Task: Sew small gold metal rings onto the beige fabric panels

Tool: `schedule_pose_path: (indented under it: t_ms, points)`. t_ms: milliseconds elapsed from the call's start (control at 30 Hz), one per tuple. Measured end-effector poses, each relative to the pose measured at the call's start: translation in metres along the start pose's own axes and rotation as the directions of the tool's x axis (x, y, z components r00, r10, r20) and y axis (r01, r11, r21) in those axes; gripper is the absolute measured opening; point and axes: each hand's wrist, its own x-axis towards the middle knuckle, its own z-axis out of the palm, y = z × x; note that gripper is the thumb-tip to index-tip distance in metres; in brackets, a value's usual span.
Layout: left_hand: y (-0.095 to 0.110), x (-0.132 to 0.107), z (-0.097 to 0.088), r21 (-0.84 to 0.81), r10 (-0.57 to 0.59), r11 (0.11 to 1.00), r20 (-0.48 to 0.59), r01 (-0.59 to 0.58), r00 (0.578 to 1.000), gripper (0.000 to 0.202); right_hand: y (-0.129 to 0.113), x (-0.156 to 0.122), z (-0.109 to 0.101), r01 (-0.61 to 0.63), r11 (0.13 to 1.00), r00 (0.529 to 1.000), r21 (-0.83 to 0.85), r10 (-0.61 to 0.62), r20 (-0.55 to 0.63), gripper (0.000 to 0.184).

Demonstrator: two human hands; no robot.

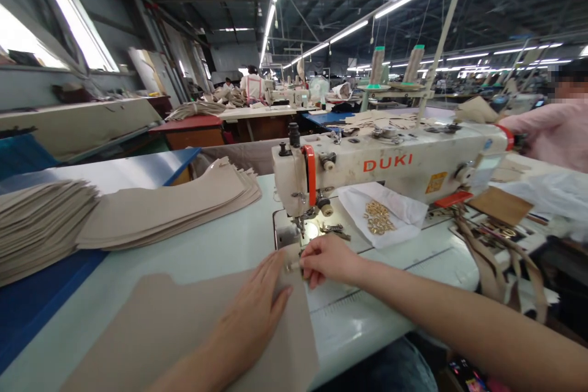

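A large beige fabric panel point(169, 318) lies on the pale green sewing table, its far corner close to the needle point(301, 226) of the white sewing machine point(340, 165). My left hand point(255, 303) rests flat on the panel, fingers stretched toward the needle. Pinched in the fingers of my right hand point(328, 260) is a small beige tab point(292, 266) at the panel's right edge, just in front of the needle. My fingers partly cover the tab, so its far side is hidden.
Small gold-coloured metal rings point(379, 217) lie on a white sheet point(413, 214) under the machine arm. Stacked beige panels point(174, 202) stand at the left. Beige straps point(514, 263) hang at the right. A person in pink point(560, 128) sits at far right; thread cones point(376, 67) stand behind.
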Motion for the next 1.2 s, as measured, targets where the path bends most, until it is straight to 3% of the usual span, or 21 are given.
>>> schedule_pose_path:
  t_ms: [133,300,467,600,767,900,967,1000,1067,1100,1133,1200]
  points:
    - [0.000,0.003,-0.003,-0.061,0.019,0.998,-0.056,-0.022,0.998,0.047,-0.008,0.013,0.001,-0.073,0.997,0.996,-0.024,0.074,0.050,0.025]
    - [0.000,0.025,-0.008,-0.072,0.111,0.990,-0.131,-0.121,0.985,0.022,-0.013,0.016,0.001,-0.110,0.991,0.992,-0.077,0.114,0.048,0.028]
    - [0.003,0.043,-0.005,0.014,0.243,0.970,-0.178,-0.245,0.954,0.027,-0.015,0.014,0.001,-0.124,0.984,0.991,-0.128,0.129,0.026,0.028]
    - [0.006,0.046,0.000,0.027,0.242,0.970,-0.196,-0.241,0.950,0.023,-0.015,0.015,0.001,-0.105,0.975,0.993,-0.198,0.112,0.025,0.027]
    - [0.007,0.049,-0.001,0.012,0.206,0.978,-0.161,-0.207,0.965,0.020,-0.014,0.018,-0.002,-0.008,0.927,1.000,-0.375,0.019,0.025,0.023]
    - [0.009,0.050,-0.005,0.005,0.182,0.983,-0.140,-0.183,0.973,0.020,-0.008,0.001,-0.012,0.160,0.818,0.977,-0.552,-0.213,-0.033,0.015]
    - [0.009,0.050,-0.005,-0.008,0.185,0.982,-0.147,-0.188,0.972,0.019,-0.001,-0.016,-0.018,0.278,0.708,0.937,-0.649,-0.349,0.020,0.014]
    - [0.009,0.049,-0.005,-0.015,0.189,0.981,-0.151,-0.194,0.970,0.019,0.004,-0.026,-0.021,0.363,0.617,0.905,-0.698,-0.413,0.106,0.013]
    - [0.008,0.049,-0.003,-0.026,0.189,0.980,-0.162,-0.195,0.969,0.020,0.013,-0.044,-0.024,0.592,0.201,0.732,-0.780,-0.540,0.416,0.013]
    - [0.008,0.048,-0.003,-0.033,0.185,0.981,-0.167,-0.193,0.968,0.020,0.018,-0.050,-0.024,0.639,0.042,0.653,-0.768,-0.559,0.512,0.013]
    - [0.007,0.048,-0.002,-0.040,0.180,0.981,-0.172,-0.189,0.968,0.020,0.021,-0.055,-0.024,0.658,-0.077,0.591,-0.749,-0.563,0.578,0.013]
    - [0.006,0.048,-0.002,-0.055,0.174,0.981,-0.174,-0.186,0.969,0.020,0.026,-0.058,-0.022,0.652,-0.181,0.538,-0.736,-0.573,0.618,0.014]
